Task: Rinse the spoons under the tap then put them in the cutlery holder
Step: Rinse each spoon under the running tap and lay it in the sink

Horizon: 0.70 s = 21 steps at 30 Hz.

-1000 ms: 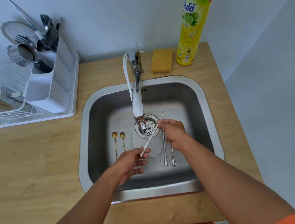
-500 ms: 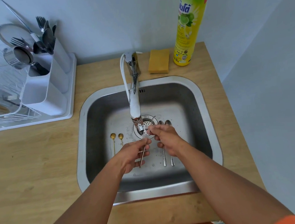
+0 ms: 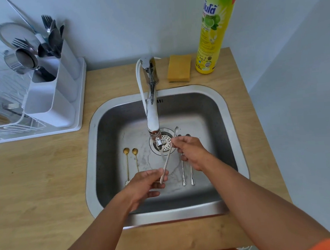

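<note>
Both hands hold one long white-handled spoon (image 3: 168, 156) slantwise under the running tap (image 3: 152, 114). My left hand (image 3: 145, 183) pinches the handle's lower end. My right hand (image 3: 192, 152) pinches it near the bowl, which points up and right above the drain. Two gold spoons (image 3: 131, 159) lie on the sink floor at the left. Two silver spoons (image 3: 187, 174) lie at the right, partly under my right hand. The white cutlery holder (image 3: 54, 90) stands in the dish rack tray at the upper left, with forks and spoons in its back compartments.
A steel sink (image 3: 233, 131) is set in a wooden counter. A yellow sponge (image 3: 179, 68) and a tall dish soap bottle (image 3: 212, 28) stand behind it. The white dish rack (image 3: 5, 117) at the left holds a strainer, a metal cup and a lid.
The spoon went from slanted to nearly upright and back to slanted under the water, its bowl tipped up-right again. My left hand slid down along the handle.
</note>
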### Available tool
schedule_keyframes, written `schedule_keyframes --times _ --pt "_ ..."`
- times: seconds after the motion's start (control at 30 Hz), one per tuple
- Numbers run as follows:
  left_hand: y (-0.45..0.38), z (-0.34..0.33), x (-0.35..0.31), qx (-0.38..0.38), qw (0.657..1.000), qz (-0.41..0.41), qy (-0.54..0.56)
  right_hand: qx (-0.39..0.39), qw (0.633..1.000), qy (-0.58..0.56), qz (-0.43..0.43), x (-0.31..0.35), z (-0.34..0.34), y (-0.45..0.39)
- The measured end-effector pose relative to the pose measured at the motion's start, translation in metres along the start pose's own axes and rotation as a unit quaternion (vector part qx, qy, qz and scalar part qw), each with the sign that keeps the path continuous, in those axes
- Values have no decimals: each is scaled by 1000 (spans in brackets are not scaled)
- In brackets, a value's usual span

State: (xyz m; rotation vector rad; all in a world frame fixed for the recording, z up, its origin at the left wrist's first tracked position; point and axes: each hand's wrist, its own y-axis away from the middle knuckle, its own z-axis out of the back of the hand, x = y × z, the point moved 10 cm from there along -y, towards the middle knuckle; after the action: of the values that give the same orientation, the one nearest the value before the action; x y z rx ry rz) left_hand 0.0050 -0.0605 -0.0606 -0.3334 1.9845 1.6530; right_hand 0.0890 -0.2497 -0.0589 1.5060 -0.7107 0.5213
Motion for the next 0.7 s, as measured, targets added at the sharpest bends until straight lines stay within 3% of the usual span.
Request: schedule_keyframes --times 0.1,0.2,0.3,0.4,0.53,0.7 --pt "-4 19 -1 -33 991 -4 -133 -99 987 110 57 16 36 -3" --pt "-17 51 -13 -164 968 -37 -189 -144 957 243 67 20 59 -5" --pt "-19 81 -32 -294 918 -54 -259 -155 938 306 57 14 68 -9" --pt "-13 96 -46 -379 860 -54 -338 -191 925 325 40 6 77 -9" --pt "-15 94 -54 -406 813 -64 -413 -241 912 332 20 0 87 -6" --pt "-22 96 -52 -411 812 -43 -412 -251 912 326 -5 -8 89 -6"
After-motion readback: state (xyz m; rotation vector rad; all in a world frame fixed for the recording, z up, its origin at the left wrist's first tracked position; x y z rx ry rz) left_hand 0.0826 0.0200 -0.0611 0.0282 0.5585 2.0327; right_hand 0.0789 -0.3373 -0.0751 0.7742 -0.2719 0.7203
